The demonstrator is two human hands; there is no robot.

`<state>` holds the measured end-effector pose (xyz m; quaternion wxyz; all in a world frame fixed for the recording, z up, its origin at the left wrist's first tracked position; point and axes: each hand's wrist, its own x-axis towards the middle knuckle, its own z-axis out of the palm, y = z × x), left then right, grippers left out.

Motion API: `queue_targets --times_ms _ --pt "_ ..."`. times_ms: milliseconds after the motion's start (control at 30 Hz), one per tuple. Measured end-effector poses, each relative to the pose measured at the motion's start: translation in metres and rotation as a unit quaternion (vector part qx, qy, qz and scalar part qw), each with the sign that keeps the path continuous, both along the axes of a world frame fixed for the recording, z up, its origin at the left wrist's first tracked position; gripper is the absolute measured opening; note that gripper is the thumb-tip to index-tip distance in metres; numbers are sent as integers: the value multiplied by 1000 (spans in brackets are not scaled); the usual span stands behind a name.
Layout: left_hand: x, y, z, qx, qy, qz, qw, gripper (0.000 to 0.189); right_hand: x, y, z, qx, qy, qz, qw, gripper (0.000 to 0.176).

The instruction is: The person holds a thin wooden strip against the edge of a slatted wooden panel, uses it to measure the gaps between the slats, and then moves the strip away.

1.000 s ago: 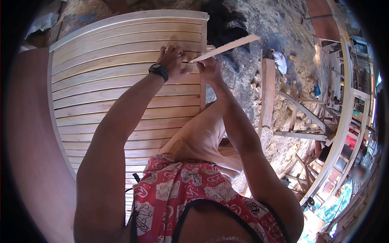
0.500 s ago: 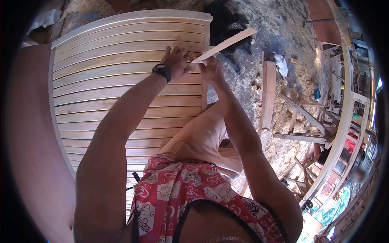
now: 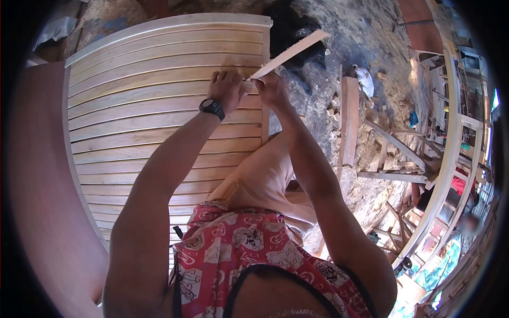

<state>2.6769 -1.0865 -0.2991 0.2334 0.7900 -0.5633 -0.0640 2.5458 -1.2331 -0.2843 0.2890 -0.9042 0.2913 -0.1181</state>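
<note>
A slatted wooden panel (image 3: 175,40) lies under my arms, its slats running crosswise inside a pale frame. Near its right edge, my left hand (image 3: 227,89) is closed on a small pale block (image 3: 247,85); a black watch (image 3: 212,107) is on that wrist. My right hand (image 3: 272,89) is closed at the block's other side, around the lower end of a thin, rough-edged wood strip (image 3: 291,51). The strip slants up and right past the panel's edge. My fingers hide where strip and block meet.
A smooth brown board (image 3: 47,175) borders the panel at left. On the right are a dusty floor, an upright plank (image 3: 349,122), a white object (image 3: 365,82), wooden supports (image 3: 392,177) and a long pale frame (image 3: 455,132). Another person in red (image 3: 460,183) is at far right.
My left hand is slightly lower on the panel. The strip has shifted a little to the left and up, along with a small shift of the whole view.
</note>
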Motion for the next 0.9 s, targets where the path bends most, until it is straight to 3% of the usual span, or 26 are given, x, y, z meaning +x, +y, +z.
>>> queue_targets --times_ms 200,267,467,667,767,833,900 --pt "-11 4 5 13 6 36 999 18 1 3 -1 11 -8 -20 1000 16" --pt "-18 4 7 -28 -21 63 997 14 2 0 -3 23 -11 -28 999 15" --pt "-24 1 -7 28 36 54 997 13 2 -3 5 32 28 -8 999 17" --pt "-20 5 -2 -15 -15 26 999 10 -1 -5 21 94 -82 -16 992 16" --pt "-13 12 4 -26 38 6 999 12 -14 -3 22 95 -99 -19 990 16" --pt "-10 12 4 1 22 -9 1000 14 -24 7 17 56 -7 -2 998 17" --pt "-6 12 1 28 4 -18 999 16 -31 18 20 73 -3 -21 997 17"
